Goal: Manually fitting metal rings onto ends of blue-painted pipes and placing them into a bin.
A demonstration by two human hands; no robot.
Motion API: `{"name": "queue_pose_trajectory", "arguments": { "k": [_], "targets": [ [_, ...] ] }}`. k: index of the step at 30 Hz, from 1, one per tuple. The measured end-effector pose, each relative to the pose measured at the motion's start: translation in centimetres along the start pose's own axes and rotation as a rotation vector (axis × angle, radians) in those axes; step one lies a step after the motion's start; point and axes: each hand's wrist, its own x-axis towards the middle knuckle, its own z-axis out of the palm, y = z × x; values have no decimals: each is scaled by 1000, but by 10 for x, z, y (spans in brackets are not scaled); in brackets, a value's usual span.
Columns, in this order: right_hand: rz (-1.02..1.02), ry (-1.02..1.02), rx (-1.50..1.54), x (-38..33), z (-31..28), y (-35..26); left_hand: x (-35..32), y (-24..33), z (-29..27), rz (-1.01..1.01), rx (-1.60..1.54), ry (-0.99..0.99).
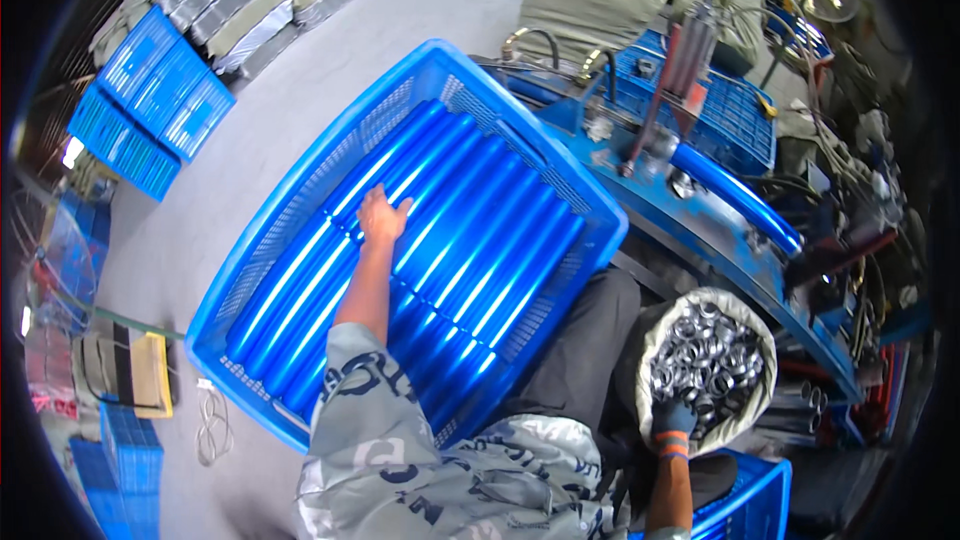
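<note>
My bare left hand [382, 217] reaches into a large blue plastic crate [235, 240] and rests on the shiny blue metal tubes [480, 210] lying in it. Its thumb stands apart from the fingers, and nothing shows in its grasp. The tubes lie side by side in two rows, end to end. At the lower right, my right hand [674, 422], in a dark glove with an orange cuff, dips into a pale cloth sack [763, 380] full of small metal rings [712, 355]. Its fingertips are hidden among the rings, so their grip does not show.
Beyond the crate's right side stands a blue metal bench [690, 215] with a machine, where another blue tube [740, 200] is mounted. A second blue crate [770, 500] is by my right leg. Stacked blue crates [150, 90] and bundled sacks [260, 0] stand far left.
</note>
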Motion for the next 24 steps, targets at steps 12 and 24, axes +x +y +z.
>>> {"name": "queue_pose_trajectory", "arguments": {
  "k": [12,24],
  "targets": [
    [-138,3,398,-31,-45,22,-8,57,-16,16,-55,30],
    [-91,164,2472,-68,-206,-9,-264,365,-122,1231,-509,-528]
  ]
}}
